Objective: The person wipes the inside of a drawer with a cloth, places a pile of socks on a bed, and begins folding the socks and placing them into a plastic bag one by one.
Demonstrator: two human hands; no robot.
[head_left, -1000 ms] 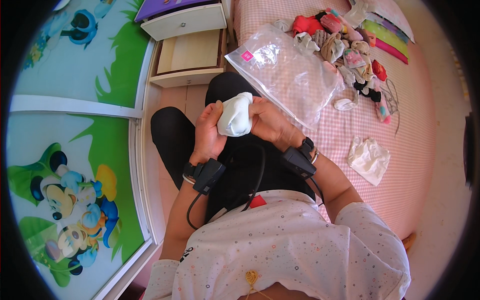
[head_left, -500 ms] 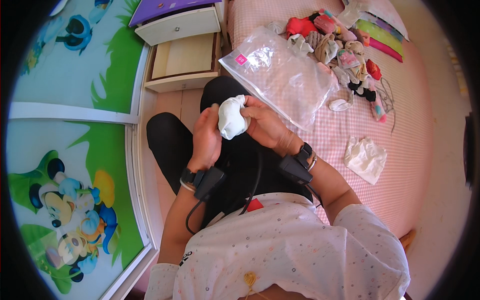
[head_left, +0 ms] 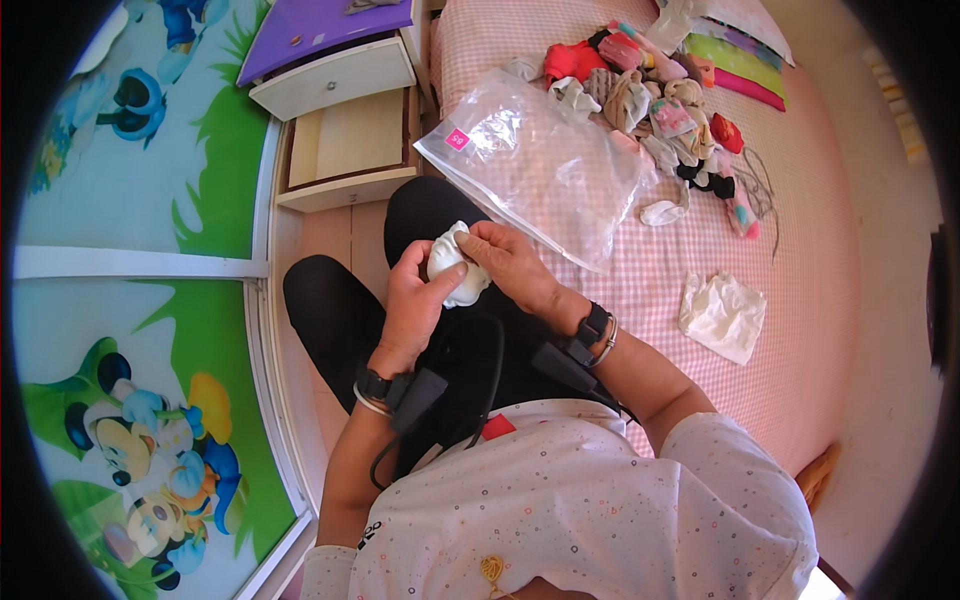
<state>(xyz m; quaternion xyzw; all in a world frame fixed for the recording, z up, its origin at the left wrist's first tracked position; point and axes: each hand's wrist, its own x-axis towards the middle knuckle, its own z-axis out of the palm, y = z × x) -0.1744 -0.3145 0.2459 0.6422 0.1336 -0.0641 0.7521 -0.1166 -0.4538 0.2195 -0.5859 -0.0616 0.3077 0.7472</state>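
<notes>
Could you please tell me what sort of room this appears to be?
It looks like a bedroom, perhaps a child's: there is a pink gingham-covered bed, a purple-topped drawer cabinet, and cartoon-printed sliding panels.

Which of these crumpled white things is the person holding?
The bunched white cloth, held in the left hand and right hand; the others, like the flatter white piece at right, lie on the checked bedspread.

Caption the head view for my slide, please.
Left hand and right hand hold a bunched white cloth above black-trousered legs, beside a clear plastic bag on a pink checked bed.
</notes>
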